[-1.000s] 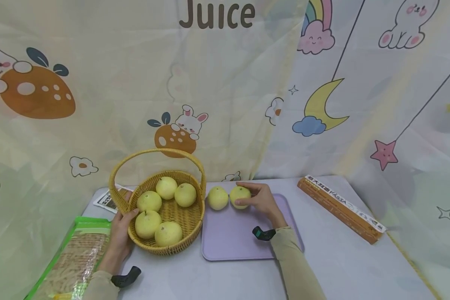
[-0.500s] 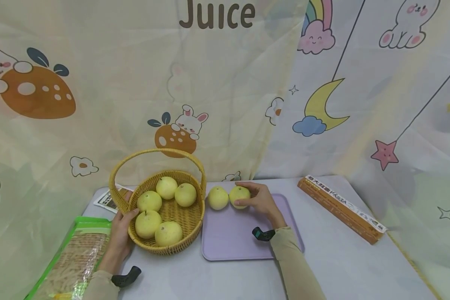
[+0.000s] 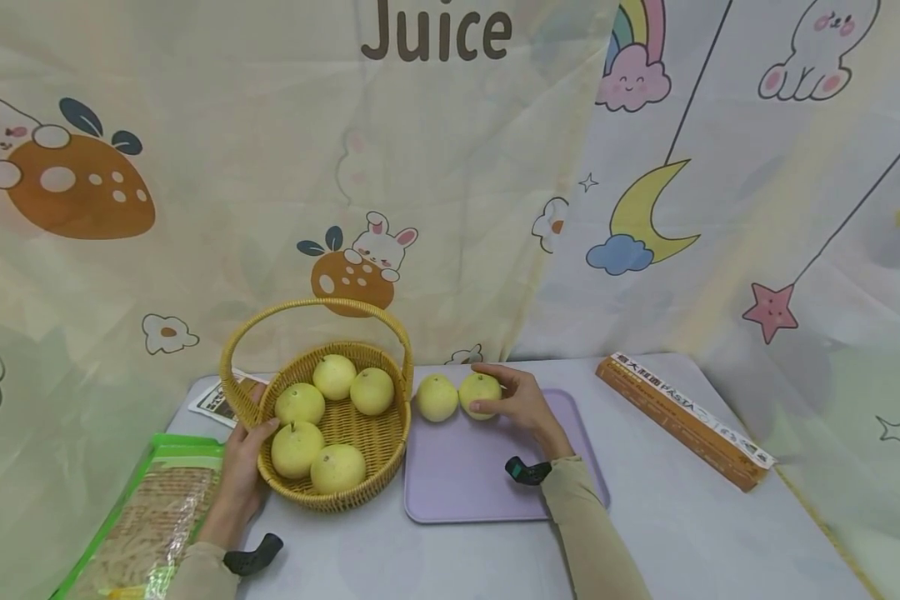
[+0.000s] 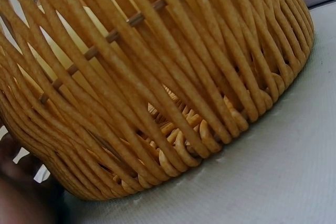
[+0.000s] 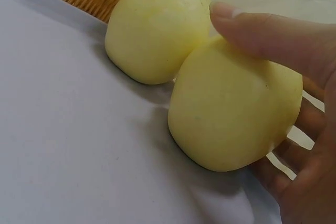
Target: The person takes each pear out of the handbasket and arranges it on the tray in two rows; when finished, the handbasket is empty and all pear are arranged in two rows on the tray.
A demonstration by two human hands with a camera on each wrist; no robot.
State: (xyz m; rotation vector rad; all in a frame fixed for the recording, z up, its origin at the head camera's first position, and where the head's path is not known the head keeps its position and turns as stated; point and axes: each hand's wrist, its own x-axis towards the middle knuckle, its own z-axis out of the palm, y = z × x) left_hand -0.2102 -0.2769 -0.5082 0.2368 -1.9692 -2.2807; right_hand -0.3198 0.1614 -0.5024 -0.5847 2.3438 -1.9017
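A wicker basket (image 3: 378,442) with a tall handle holds several yellow-green pears (image 3: 337,468). The left hand (image 3: 242,467) grips the basket's left side; in the left wrist view its blurred fingers touch the woven wall (image 4: 173,72). At the back of a purple tray (image 3: 472,475), two more pears stand side by side and touching. Around the right one (image 3: 478,395) the right hand (image 3: 523,405) curls its thumb and fingers. In the right wrist view the thumb lies over the near side of that pear (image 5: 233,108), beside the other pear (image 5: 157,30).
A green-edged food packet (image 3: 153,517) lies at the left front, and a white-and-brown packet (image 3: 217,402) is partly behind the basket. A long pasta box (image 3: 682,421) lies right of the tray. A printed cloth hangs behind the table.
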